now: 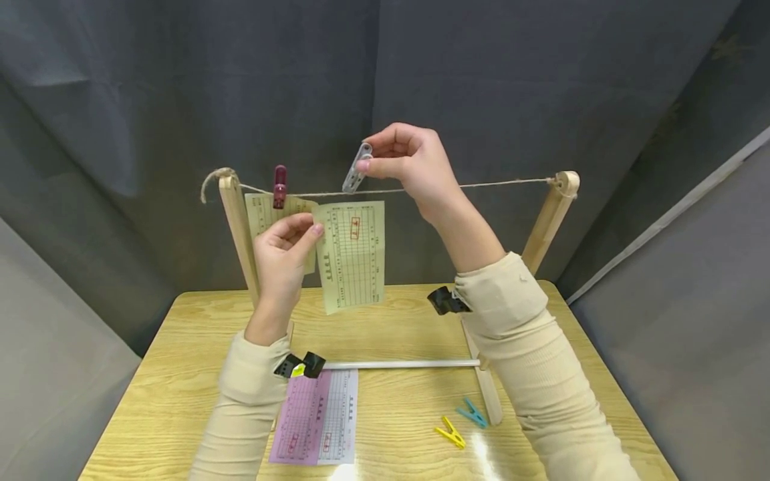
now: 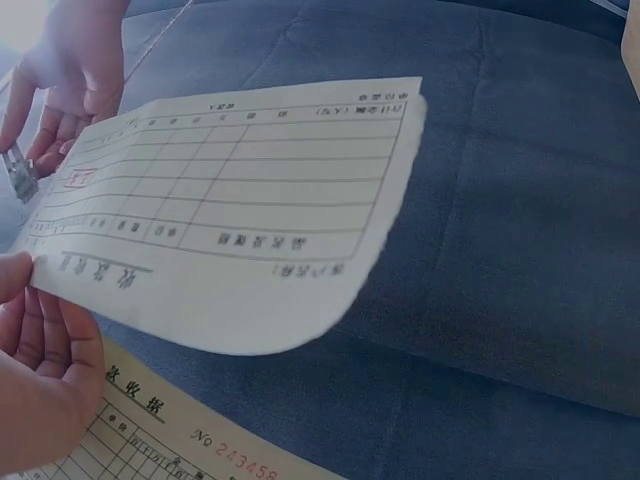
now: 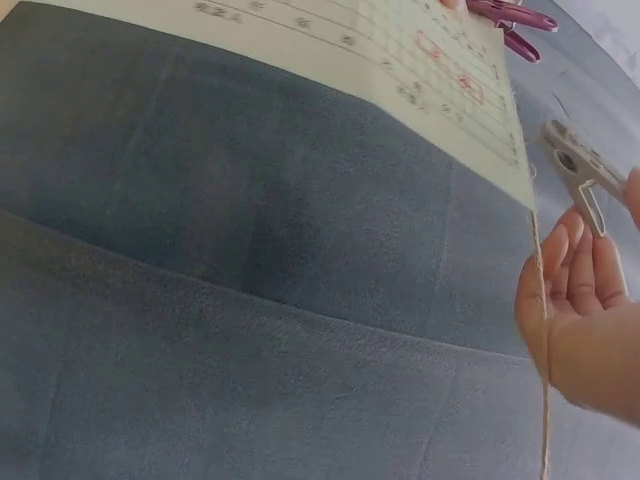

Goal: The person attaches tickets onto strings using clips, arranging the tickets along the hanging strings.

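Note:
My left hand [image 1: 281,257] pinches the left edge of a pale green receipt slip [image 1: 355,260], whose top edge lies just below a twine line [image 1: 397,191]. Above that edge, my right hand [image 1: 415,164] pinches a grey clothespin [image 1: 357,168] between thumb and fingers, its tip down at the twine. In the right wrist view, the clothespin [image 3: 578,165] is beside the slip's corner. Behind my left hand, another pale slip [image 1: 259,212] hangs from the twine under a dark red clothespin [image 1: 279,187]. The left wrist view shows the held slip [image 2: 250,200] with its lower end curling.
Wooden posts [image 1: 238,234] [image 1: 549,224] carry the twine at both ends. A white rod [image 1: 403,364] runs low between their feet. On the wooden table [image 1: 409,427] lie purple and white slips [image 1: 303,421], a yellow clothespin [image 1: 451,433] and a blue clothespin [image 1: 472,413].

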Demonstrator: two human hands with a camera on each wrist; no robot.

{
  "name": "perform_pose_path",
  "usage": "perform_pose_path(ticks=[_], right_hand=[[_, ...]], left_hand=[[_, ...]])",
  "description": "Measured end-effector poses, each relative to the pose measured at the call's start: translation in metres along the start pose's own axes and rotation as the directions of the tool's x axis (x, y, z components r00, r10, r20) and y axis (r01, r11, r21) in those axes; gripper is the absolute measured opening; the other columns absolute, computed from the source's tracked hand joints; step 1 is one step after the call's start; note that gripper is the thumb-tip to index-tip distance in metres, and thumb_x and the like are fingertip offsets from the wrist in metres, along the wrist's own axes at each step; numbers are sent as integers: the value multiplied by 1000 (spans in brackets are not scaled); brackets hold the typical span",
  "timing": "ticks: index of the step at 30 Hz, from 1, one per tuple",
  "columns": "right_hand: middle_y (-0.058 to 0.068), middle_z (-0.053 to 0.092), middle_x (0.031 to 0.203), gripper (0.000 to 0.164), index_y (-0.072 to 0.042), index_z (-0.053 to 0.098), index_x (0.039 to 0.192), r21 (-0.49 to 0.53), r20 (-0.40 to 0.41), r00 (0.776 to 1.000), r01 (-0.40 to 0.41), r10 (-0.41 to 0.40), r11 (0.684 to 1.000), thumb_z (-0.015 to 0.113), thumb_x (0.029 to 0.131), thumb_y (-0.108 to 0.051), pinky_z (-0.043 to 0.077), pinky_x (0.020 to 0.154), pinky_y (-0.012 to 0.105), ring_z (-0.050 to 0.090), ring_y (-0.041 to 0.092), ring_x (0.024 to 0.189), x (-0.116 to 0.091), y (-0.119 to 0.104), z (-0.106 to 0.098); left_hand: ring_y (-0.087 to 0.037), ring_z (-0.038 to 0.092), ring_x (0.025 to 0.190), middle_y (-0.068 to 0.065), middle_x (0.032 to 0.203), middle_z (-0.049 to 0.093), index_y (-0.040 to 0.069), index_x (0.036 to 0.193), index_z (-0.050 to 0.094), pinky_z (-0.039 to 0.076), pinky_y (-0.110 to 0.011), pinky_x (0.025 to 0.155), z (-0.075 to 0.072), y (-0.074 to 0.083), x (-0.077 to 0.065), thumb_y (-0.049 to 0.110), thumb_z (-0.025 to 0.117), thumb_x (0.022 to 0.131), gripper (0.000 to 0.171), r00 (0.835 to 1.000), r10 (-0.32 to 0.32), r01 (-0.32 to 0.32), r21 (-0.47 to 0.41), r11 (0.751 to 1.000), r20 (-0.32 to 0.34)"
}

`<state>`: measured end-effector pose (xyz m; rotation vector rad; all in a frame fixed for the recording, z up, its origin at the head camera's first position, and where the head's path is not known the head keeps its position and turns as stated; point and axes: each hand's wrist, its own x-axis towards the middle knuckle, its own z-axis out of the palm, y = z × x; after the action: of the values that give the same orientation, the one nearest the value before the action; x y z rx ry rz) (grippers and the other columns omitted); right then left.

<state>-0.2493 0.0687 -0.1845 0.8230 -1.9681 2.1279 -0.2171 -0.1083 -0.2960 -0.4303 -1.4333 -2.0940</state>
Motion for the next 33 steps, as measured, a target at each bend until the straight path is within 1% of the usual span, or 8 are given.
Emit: perform_pose_path(ticks=[6, 10, 14, 18, 21, 24, 29, 33], right_hand=[[1, 64, 70, 18, -6, 67, 67, -40, -74, 996, -62, 59, 997, 71, 70, 11, 44, 75, 30, 57, 18, 74, 6, -4, 1], [0, 65, 68, 18, -7, 68, 63, -66, -103, 992, -82, 75, 994, 72, 69, 10, 40, 77, 29, 55, 19, 81, 9, -3, 0], [-1, 65, 65, 18, -7, 68, 61, -102, -98, 992, -90, 81, 991, 72, 69, 9, 40, 79, 30, 55, 21, 82, 10, -2, 1], [0, 64, 66, 14, -5, 68, 62, -183, -85, 991, -114, 100, 977, 74, 68, 7, 41, 77, 31, 55, 22, 83, 9, -1, 6], [2, 64, 67, 10, -2, 68, 66, -242, -76, 990, -136, 120, 961, 75, 68, 5, 40, 75, 31, 57, 22, 82, 7, 0, 9], [4, 65, 68, 8, 1, 69, 69, -276, -63, 990, -138, 126, 951, 76, 68, 4, 41, 72, 30, 58, 23, 80, 6, 1, 12], [7, 66, 69, 8, 1, 69, 73, -325, -50, 990, -139, 130, 935, 76, 68, 1, 42, 64, 30, 58, 23, 77, 5, 1, 14], [7, 66, 71, 10, 1, 70, 76, -365, -32, 991, -132, 129, 922, 76, 69, -1, 43, 62, 29, 58, 22, 75, 4, 3, 14]], left_hand=[[-10, 60, 68, 1, 76, 65, 12, 79, 68, 50, -19, 66, -1, -3, 2, -15, 61, 76, 29, 1000, 7, -7, -3, 1000, 20], [-10, 60, 68, 0, 76, 65, 12, 79, 68, 50, -20, 65, -1, -4, 3, -15, 62, 76, 28, 1000, 18, -18, 0, 1000, 25], [-10, 59, 68, 0, 76, 65, 12, 80, 68, 50, -20, 66, -1, -4, 4, -15, 62, 75, 28, 1000, 21, -21, 7, 1000, 18], [-10, 59, 68, 1, 76, 65, 13, 80, 68, 50, -20, 66, -3, -3, 3, -14, 62, 76, 28, 1000, 17, -17, 18, 1000, 8], [-10, 59, 68, 1, 76, 64, 12, 79, 68, 50, -20, 66, -3, -3, 2, -14, 62, 76, 27, 1000, 15, -15, 21, 1000, 5], [-10, 59, 67, 1, 76, 64, 12, 79, 68, 50, -20, 66, -3, -4, 2, -15, 62, 76, 27, 1000, 23, -23, 19, 1000, 6], [-10, 59, 68, 1, 76, 64, 11, 79, 68, 50, -20, 66, -1, -3, 4, -14, 62, 76, 25, 999, 47, -47, 14, 999, 10], [-10, 59, 68, 1, 76, 64, 10, 79, 68, 50, -20, 66, -1, -2, 4, -14, 62, 76, 25, 999, 45, -45, 17, 999, 1]])
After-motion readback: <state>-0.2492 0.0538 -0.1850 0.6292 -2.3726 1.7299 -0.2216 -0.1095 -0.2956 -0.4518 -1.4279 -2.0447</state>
